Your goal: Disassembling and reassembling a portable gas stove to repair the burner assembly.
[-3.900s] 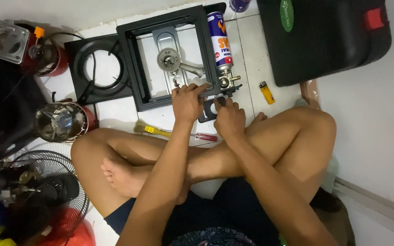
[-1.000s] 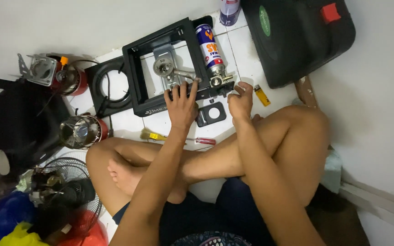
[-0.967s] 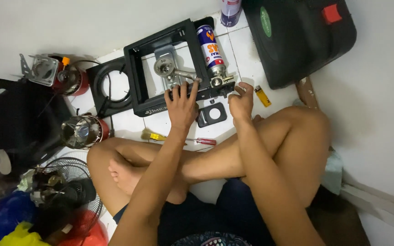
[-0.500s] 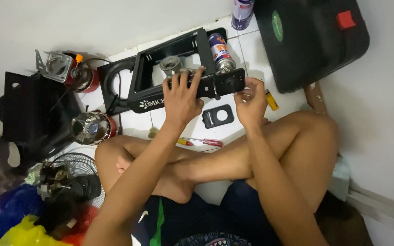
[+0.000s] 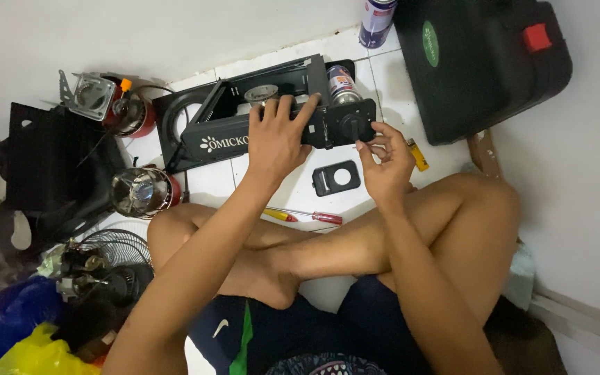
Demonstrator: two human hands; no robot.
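Observation:
A black portable gas stove [image 5: 223, 135] is tipped up on its front edge on the white tiled floor, front panel facing me. My left hand [image 5: 277, 135] grips the top of its front panel. My right hand [image 5: 385, 161] pinches at the black control knob [image 5: 352, 126] on the right end of the panel. A gas canister [image 5: 342, 78] lies in the stove's side bay behind the knob. A small black plate with a round hole [image 5: 336, 178] lies on the floor just below my hands.
Two screwdrivers [image 5: 307, 216] lie by my crossed legs, a yellow lighter [image 5: 418, 154] to the right. A black case [image 5: 480, 59] and a spray can [image 5: 376, 21] sit at the back right. Burners, a fan guard [image 5: 116, 257] and clutter fill the left.
The stove has gone from lying flat to standing tipped on its front edge. My hands left the small plate on the floor and moved onto the front panel and knob.

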